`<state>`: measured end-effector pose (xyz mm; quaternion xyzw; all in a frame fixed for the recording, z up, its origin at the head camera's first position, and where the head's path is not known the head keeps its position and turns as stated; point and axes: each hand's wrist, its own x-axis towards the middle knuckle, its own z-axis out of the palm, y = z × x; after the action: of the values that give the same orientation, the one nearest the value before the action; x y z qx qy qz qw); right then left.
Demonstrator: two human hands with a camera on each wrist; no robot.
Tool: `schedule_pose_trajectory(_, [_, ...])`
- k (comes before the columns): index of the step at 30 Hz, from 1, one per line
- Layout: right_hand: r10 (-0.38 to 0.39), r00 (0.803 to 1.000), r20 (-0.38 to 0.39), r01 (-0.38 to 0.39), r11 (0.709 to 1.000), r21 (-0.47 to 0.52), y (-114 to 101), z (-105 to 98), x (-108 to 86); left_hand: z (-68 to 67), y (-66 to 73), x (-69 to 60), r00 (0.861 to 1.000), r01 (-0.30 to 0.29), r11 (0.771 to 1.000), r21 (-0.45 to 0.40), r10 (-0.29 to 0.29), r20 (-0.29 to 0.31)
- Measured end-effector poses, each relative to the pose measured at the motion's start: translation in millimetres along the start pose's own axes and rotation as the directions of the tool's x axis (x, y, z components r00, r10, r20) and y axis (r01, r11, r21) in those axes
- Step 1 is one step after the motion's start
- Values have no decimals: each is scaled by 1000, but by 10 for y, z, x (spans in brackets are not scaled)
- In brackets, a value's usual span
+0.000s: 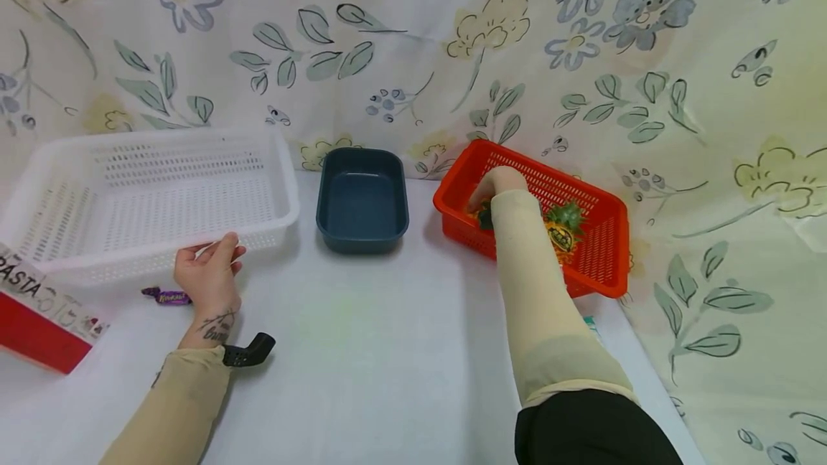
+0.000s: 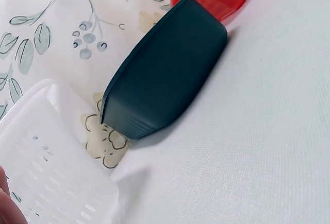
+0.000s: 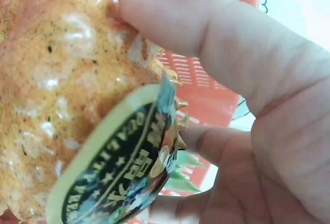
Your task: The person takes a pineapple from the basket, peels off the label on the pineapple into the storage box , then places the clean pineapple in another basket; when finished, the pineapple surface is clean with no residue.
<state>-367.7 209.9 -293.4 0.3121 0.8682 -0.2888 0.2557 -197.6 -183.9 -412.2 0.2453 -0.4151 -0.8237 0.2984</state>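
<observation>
My right hand (image 1: 500, 184) reaches into the red basket (image 1: 597, 196). In the right wrist view, thumb and fingers of that hand (image 3: 232, 95) grip an orange, speckled horned melon (image 3: 56, 80), which bears a black and pale-green oval label (image 3: 129, 157). A pineapple (image 1: 563, 232) with a green crown lies beside it in the basket, partly covered by the forearm. On the left, my left hand (image 1: 208, 275) pinches the front rim of a white perforated basket (image 1: 161, 246); only its fingertips (image 2: 7, 203) show in the left wrist view.
A dark blue plastic tub (image 1: 362, 235) stands between the two baskets. A purple-wrapped candy (image 1: 169, 297) lies by the left hand. At the far left is a red and white pasta box (image 1: 48, 329). A floral curtain (image 1: 413, 41) hangs behind.
</observation>
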Motion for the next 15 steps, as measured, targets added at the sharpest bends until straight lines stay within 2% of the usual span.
schedule_pose_trajectory(4, [1,1000,7,-1,1000,-4,26,-26,-16,6,-7,-3,1000,-13,1000,-5,13,6])
schedule_pose_trajectory(11, [-10,1000,17,10,1000,22,32,-56,-462,-10,-20,-3,999,-30,1000,-7,30,16])
schedule_pose_trajectory(15, [-24,999,40,24,1000,-7,28,-132,-260,-2,-3,-4,1000,-22,1000,2,22,16])
